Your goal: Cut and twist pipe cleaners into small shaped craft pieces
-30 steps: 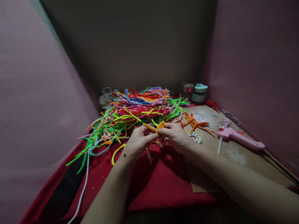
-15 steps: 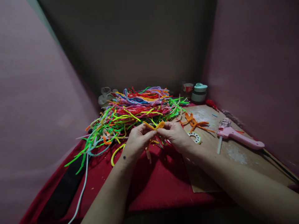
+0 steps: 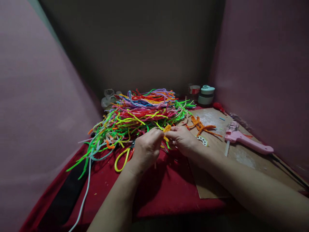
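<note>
A fuzzy orange looped piece (image 3: 167, 129) is pinched between the fingertips of the left hand (image 3: 148, 145) and right hand (image 3: 184, 139), brought close together above red cloth (image 3: 164, 196), before a tangled heap of fluffy multicoloured stems (image 3: 145, 112).

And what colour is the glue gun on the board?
Pink glue gun; it shows best in the head view.

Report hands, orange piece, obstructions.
Both hands, left and right, pinching orange fuzzy piece. Yellow-handled scissors beside left wrist. Colorful stem pile just beyond hands.
</note>
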The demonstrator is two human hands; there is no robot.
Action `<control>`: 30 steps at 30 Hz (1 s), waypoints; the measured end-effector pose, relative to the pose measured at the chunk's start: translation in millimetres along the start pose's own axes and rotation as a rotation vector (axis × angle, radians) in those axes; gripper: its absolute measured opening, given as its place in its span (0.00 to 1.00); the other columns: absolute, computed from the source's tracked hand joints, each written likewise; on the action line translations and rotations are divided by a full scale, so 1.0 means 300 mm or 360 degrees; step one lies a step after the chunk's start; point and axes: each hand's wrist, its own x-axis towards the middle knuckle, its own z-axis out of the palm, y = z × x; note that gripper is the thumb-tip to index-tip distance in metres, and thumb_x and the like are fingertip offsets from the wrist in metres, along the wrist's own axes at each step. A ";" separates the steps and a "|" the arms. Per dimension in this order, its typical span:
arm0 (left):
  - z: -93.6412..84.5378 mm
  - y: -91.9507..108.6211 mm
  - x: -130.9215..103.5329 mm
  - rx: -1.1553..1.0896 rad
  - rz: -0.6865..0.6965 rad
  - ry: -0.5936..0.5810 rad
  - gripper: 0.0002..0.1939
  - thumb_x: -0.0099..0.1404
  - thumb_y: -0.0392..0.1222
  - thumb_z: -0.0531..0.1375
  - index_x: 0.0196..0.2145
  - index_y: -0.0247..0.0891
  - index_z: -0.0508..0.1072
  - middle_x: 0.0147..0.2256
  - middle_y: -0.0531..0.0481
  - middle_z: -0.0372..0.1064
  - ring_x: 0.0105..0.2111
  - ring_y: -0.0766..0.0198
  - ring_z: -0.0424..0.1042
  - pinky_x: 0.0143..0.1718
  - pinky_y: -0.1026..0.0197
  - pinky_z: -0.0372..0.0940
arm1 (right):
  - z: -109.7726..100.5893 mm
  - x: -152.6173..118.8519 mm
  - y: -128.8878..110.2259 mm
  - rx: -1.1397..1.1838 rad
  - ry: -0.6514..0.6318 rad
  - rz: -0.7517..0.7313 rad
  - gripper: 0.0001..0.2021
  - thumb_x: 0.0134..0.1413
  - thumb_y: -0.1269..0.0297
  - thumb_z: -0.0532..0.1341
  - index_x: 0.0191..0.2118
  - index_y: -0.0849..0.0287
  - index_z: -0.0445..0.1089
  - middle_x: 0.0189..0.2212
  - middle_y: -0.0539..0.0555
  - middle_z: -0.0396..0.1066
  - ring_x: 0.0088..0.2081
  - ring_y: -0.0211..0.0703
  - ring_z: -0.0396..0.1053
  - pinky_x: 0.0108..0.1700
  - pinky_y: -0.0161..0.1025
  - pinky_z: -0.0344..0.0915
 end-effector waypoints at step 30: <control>0.033 0.057 -0.007 0.1405 0.0435 0.0138 0.10 0.62 0.32 0.49 0.25 0.35 0.66 0.23 0.45 0.63 0.26 0.59 0.62 0.29 0.58 0.54 | 0.027 -0.031 0.000 -0.0273 0.0219 -0.0181 0.07 0.39 0.69 0.57 0.18 0.60 0.57 0.12 0.42 0.50 0.16 0.28 0.45 0.19 0.32 0.42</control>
